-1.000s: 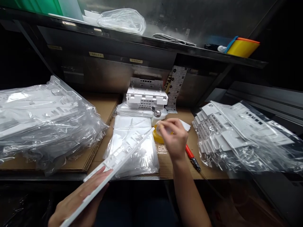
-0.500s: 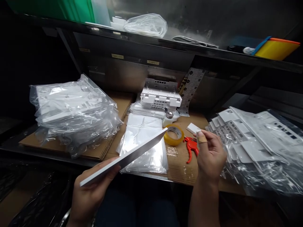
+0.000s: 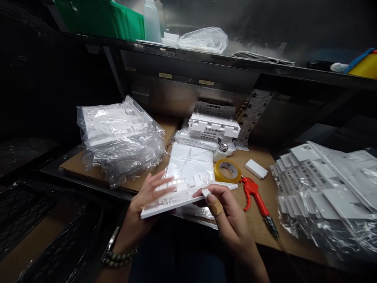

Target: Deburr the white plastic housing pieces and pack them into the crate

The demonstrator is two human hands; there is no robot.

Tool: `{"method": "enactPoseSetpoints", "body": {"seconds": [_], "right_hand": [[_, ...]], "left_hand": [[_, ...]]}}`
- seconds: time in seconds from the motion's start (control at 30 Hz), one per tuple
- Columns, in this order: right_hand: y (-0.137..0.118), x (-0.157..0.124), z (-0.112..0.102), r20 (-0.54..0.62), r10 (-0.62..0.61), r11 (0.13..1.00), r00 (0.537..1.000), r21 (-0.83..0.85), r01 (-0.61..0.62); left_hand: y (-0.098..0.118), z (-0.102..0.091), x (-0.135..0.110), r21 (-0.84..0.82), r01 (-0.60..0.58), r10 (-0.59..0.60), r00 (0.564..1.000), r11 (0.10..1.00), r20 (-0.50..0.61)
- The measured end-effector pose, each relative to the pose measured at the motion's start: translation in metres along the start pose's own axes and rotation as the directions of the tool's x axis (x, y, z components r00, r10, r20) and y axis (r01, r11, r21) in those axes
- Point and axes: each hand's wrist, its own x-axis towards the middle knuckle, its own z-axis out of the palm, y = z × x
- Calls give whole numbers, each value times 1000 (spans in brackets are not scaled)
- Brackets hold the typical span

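My left hand (image 3: pixel 144 204) grips a flat white plastic panel (image 3: pixel 182 194) from beneath, fingers curled over its near edge, holding it above the front of the workbench. My right hand (image 3: pixel 226 212) pinches a small white piece (image 3: pixel 205 192) against the panel's right side; a tan bandage wraps one finger. A flat stack of clear bags (image 3: pixel 191 165) lies just behind the panel.
A yellow tape roll (image 3: pixel 227 169), a white block (image 3: pixel 255 169) and a red air gun (image 3: pixel 255 194) lie on the cardboard-covered bench. Bagged white panels are piled at left (image 3: pixel 118 133) and right (image 3: pixel 324 184). A white housing (image 3: pixel 213 124) stands at the back under a shelf (image 3: pixel 235 63).
My right hand came back from near the white block and now presses a small white piece on the panel. My left hand tilted the panel flatter. The view swung left.
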Motion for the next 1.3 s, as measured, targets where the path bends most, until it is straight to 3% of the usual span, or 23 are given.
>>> {"method": "enactPoseSetpoints", "body": {"seconds": [0.07,0.1,0.13,0.2,0.27,0.33,0.4,0.53,0.67,0.73,0.9,1.07,1.13,1.2,1.3], "right_hand": [[9,-6,3,-138,-43,999,989,-7,43],[15,-10,5,-199,-76,997,977,-26,72],[21,-15,7,-237,-115,993,965,-49,106],[31,-25,8,-193,-193,980,962,-77,182],[37,-34,6,-52,-225,973,973,-69,222],[35,-39,2,55,-168,982,984,-76,172],[26,-40,0,54,-112,984,992,-131,118],[-1,-30,16,-10,-281,926,960,-265,269],[-11,-22,42,16,-402,867,916,-314,386],[-10,-22,48,31,-426,848,904,-335,411],[-6,-22,47,52,-406,846,912,-356,397],[-6,-22,53,46,-454,825,890,-355,439],[-1,-22,45,63,-423,827,904,-382,414],[7,-21,25,-1,-373,837,928,-431,336],[20,-18,-16,-242,-344,842,907,-507,184]], "left_hand": [[0,10,4,-305,159,-224,956,939,-190],[1,14,7,-439,205,-320,925,875,-206],[3,19,9,-541,246,-389,906,804,-165],[8,23,14,-676,371,-501,866,636,4],[13,23,20,-800,511,-648,731,314,212],[18,21,26,-841,540,-728,588,28,353],[22,22,31,-848,527,-756,530,-61,384],[38,37,38,-893,446,-763,555,-64,331],[52,49,39,-947,318,-721,666,46,189],[53,49,38,-952,294,-709,689,81,153],[47,45,35,-961,267,-773,624,77,112],[47,48,34,-959,258,-769,634,116,77],[44,42,34,-954,284,-788,606,91,105],[39,31,32,-936,344,-785,599,72,160],[28,8,25,-877,449,-713,671,171,205]]}}
